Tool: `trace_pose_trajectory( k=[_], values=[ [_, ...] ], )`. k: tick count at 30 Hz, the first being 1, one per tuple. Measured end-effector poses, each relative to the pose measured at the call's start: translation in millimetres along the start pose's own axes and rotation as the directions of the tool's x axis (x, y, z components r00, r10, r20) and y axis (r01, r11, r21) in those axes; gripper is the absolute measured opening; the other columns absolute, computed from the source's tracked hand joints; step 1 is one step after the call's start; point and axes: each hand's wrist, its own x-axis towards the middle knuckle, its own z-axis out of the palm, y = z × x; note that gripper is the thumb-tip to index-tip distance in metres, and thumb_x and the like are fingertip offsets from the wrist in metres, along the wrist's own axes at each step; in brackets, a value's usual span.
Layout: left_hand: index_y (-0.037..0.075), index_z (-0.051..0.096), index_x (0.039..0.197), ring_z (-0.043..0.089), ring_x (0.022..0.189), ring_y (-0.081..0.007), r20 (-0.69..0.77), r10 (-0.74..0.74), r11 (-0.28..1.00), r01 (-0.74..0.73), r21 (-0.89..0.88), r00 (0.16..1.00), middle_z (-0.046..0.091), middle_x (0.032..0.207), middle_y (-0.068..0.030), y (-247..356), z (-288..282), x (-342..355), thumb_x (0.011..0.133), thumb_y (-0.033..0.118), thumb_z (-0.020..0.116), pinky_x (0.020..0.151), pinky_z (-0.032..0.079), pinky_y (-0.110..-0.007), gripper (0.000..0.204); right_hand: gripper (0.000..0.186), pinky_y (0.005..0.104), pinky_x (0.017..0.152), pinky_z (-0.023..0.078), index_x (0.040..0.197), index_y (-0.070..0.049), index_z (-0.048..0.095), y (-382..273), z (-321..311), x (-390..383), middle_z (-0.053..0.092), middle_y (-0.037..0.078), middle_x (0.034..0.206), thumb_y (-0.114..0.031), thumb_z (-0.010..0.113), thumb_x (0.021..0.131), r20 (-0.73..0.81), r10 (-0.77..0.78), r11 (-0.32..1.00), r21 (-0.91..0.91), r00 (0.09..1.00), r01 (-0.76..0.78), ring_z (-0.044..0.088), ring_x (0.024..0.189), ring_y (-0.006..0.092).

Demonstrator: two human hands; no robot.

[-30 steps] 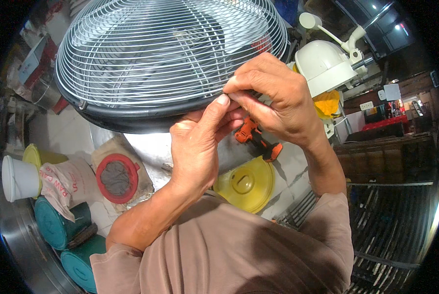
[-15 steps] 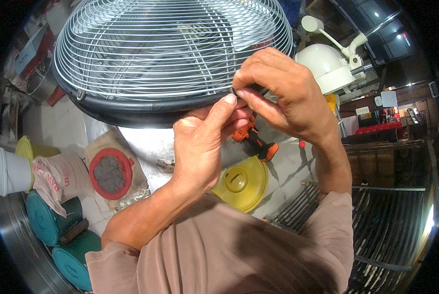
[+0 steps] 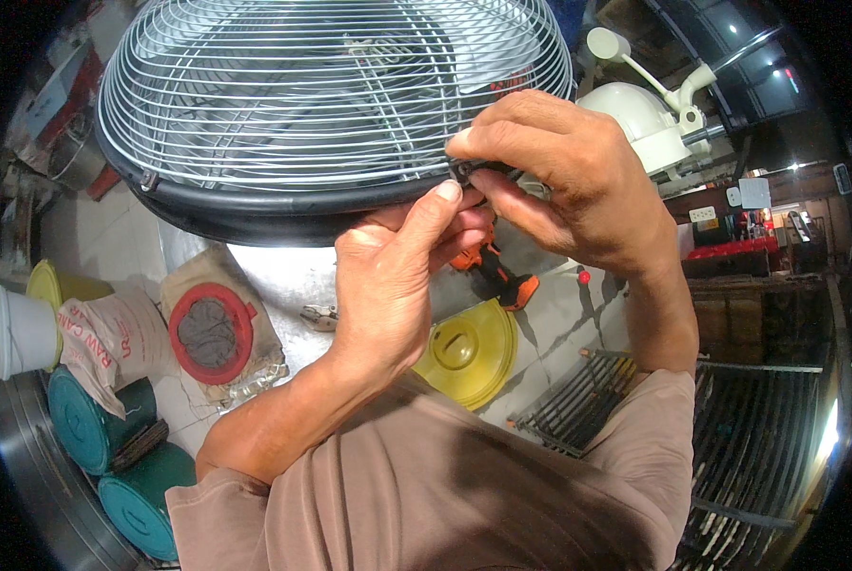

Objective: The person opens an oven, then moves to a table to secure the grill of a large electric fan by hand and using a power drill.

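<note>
In the head view, the step in hand looks like fitting or loosening a small dark clip [image 3: 461, 170] on the black rim [image 3: 283, 205] of a wire guard [image 3: 283, 124]. The left hand [image 3: 388, 257] pinches the rim, thumb above, fingers beneath; the right hand's [image 3: 574, 181] grip is slightly spread beside the clip, contact unclear. The next move seemingly calls for steady support and fine fingertip control. The guard, domed and silvery, sits directly ahead of the person.

A power tool [image 3: 498, 278] and teal tubs [image 3: 88, 419] suggest a workroom.
</note>
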Motion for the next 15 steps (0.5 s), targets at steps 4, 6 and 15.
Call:
trace_pose_trajectory(
  k=[4, 6, 15],
  values=[
    [-0.004, 0.064, 0.108, 0.066, 0.086, -0.0188, 0.018, -0.019, 1.0, 0.019, 0.024, 1.0, 0.068, 0.098, -0.0125, -1, -1, 1, 0.092, 0.021, 0.063, 0.079, 0.054, -0.032, 0.029, 0.014, 0.0387, 0.067, 0.049, 0.083, -0.003, 0.059, -1, -2, -1, 0.06, 0.009, 0.082, -0.005, 0.07, 0.073, 0.026, 0.015, 1.0, 0.011, 1.0, -0.015, 0.061, 0.078, 0.03],
    [-0.004, 0.064, 0.107, 0.065, 0.086, -0.0186, 0.029, -0.032, 0.999, 0.031, 0.028, 0.999, 0.068, 0.098, -0.0121, -1, 0, 0, 0.092, 0.021, 0.063, 0.079, 0.054, -0.032, 0.028, 0.014, 0.039, 0.066, 0.049, 0.082, -0.004, 0.059, -2, -1, -2, 0.059, 0.009, 0.08, -0.006, 0.069, 0.073, 0.023, 0.02, 1.0, 0.003, 1.0, -0.02, 0.06, 0.077, 0.0304],
    [-0.004, 0.067, 0.101, 0.065, 0.083, -0.0154, -0.016, -0.02, 0.999, 0.02, 0.042, 1.0, 0.069, 0.094, -0.0108, -6, -7, 5, 0.092, 0.02, 0.065, 0.078, 0.054, -0.028, 0.025, 0.016, 0.0381, 0.064, 0.045, 0.08, -0.002, 0.055, 2, 13, -4, 0.053, 0.009, 0.076, -0.002, 0.069, 0.071, 0.005, 0.03, 0.999, 0.012, 1.0, -0.03, 0.055, 0.074, 0.0292]
  ],
)
